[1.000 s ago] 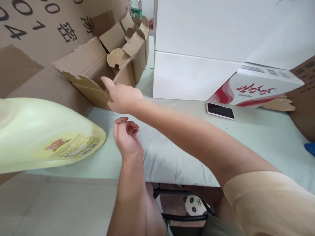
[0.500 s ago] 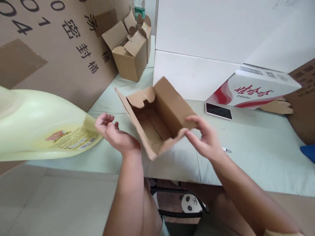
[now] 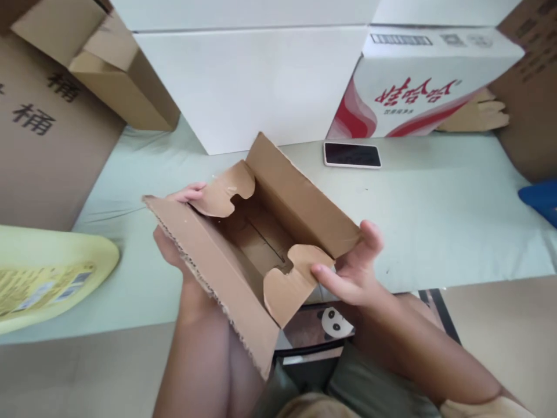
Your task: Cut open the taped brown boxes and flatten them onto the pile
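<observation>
Left grip [image 3: 169,247] and right grip [image 3: 354,273] hold the cardboard box [image 3: 304,203], open and tilted, over pale green cloth [image 3: 435,220]. Beyond stands a white box [image 3: 270,81], a smartphone [image 3: 352,155] beside it; leftward, a yellow-green bottle [image 3: 52,278].

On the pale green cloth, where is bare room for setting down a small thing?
The widest free patch of cloth is right of the right hand, bordered by the phone, the printed box and the front edge. A smaller one lies between the jug and left hand. The middle is crowded: the open carton, held in both hands, covers it.
</observation>
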`<action>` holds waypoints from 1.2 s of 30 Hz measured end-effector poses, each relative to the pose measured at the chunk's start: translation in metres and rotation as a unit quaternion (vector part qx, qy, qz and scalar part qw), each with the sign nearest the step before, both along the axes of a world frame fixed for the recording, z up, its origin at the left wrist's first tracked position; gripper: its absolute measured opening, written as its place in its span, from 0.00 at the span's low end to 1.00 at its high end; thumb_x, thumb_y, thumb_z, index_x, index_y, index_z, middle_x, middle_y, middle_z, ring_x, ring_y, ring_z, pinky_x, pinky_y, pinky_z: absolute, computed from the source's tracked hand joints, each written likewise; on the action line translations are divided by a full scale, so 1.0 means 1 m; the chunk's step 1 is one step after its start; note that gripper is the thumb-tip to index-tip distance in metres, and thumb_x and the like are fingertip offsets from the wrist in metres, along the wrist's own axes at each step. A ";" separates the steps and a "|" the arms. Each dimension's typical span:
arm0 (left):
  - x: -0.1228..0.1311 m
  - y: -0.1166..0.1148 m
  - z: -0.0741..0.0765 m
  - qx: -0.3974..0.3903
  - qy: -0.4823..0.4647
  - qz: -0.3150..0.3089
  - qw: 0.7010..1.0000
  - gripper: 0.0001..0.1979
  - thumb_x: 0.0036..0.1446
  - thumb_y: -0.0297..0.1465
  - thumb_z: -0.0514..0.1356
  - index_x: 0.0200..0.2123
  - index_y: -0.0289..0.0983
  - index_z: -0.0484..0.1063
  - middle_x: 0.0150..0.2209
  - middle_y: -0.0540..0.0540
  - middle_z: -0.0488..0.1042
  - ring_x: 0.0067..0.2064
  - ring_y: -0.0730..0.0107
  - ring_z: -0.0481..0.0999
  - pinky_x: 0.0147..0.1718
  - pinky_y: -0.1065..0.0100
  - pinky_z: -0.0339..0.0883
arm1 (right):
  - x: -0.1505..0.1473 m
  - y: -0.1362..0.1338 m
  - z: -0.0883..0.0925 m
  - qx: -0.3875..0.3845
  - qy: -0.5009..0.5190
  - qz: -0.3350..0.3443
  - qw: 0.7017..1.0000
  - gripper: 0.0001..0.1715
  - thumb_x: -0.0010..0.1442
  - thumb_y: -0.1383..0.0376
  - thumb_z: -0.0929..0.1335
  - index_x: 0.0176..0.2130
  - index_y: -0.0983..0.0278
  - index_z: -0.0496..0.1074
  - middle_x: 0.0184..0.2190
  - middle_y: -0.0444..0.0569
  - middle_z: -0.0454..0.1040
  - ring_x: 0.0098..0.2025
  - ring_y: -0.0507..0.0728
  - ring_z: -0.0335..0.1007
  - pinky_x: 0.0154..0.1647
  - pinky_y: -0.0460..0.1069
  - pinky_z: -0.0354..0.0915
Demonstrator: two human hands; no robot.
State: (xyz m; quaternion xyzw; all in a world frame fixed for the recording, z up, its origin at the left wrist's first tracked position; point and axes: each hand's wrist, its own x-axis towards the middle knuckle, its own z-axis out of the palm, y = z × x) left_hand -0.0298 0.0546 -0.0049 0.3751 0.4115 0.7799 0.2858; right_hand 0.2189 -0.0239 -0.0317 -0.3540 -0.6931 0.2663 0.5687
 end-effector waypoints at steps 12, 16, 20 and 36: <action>0.033 -0.006 -0.008 -0.044 0.040 -0.031 0.998 0.20 0.57 0.47 0.71 0.38 0.37 0.74 0.37 0.45 0.77 0.37 0.66 0.74 0.40 0.63 0.69 | 0.021 0.013 0.009 0.015 -0.009 0.139 0.990 0.29 0.66 0.58 0.74 0.64 0.54 0.71 0.66 0.56 0.74 0.71 0.64 0.70 0.76 0.64 0.65; 0.027 -0.003 -0.011 -0.031 0.037 -0.039 0.998 0.24 0.50 0.47 0.76 0.39 0.37 0.75 0.36 0.46 0.78 0.34 0.69 0.73 0.36 0.65 0.67 | 0.020 0.017 0.004 0.020 0.010 0.168 0.986 0.37 0.64 0.42 0.73 0.64 0.56 0.72 0.64 0.58 0.74 0.69 0.67 0.71 0.76 0.67 0.62; 0.027 -0.002 -0.007 -0.016 0.031 -0.038 0.999 0.19 0.48 0.38 0.77 0.40 0.37 0.79 0.40 0.45 0.82 0.40 0.67 0.78 0.41 0.66 0.71 | 0.019 0.018 0.004 0.006 0.016 0.171 0.985 0.32 0.64 0.46 0.74 0.62 0.54 0.73 0.64 0.56 0.74 0.68 0.68 0.71 0.76 0.68 0.62; 0.031 -0.010 -0.004 -0.053 0.029 -0.043 0.997 0.13 0.56 0.38 0.72 0.41 0.38 0.80 0.41 0.45 0.82 0.38 0.68 0.77 0.37 0.67 0.69 | 0.021 0.016 0.004 -0.007 0.019 0.181 0.983 0.26 0.69 0.48 0.68 0.60 0.55 0.74 0.65 0.55 0.72 0.70 0.68 0.68 0.75 0.68 0.63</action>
